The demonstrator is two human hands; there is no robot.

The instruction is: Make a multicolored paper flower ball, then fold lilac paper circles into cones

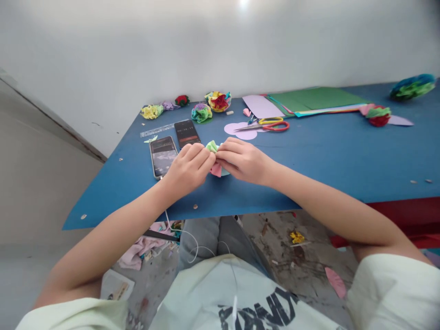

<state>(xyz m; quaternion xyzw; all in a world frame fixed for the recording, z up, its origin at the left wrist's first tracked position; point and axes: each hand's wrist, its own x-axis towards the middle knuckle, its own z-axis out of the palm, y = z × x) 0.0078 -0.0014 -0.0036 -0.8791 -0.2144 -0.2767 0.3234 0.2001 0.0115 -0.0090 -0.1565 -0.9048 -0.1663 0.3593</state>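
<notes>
Both hands meet over the front middle of the blue table, around a small paper flower [216, 170] with light green, pink and pale blue parts. My left hand [193, 164] pinches it from the left, fingers bent and pressed together. From the other side my right hand [243, 160] grips it with thumb and fingertips. The fingers cover most of the flower. A phone [163, 156] with a white cable lies beside my left hand, and a second phone [187, 134] showing a timer is just behind. Scissors [275, 124] with red and yellow handles rest on a lilac paper cutout [244, 134].
Several crumpled paper flowers [218, 101] line the table's back left, near a clear ruler [158, 130]. Coloured sheets [316, 98] are stacked at the back. More paper flowers [379, 116] stand at the right. The blue table's [137, 201] front edge is close to my lap; paper scraps litter the floor.
</notes>
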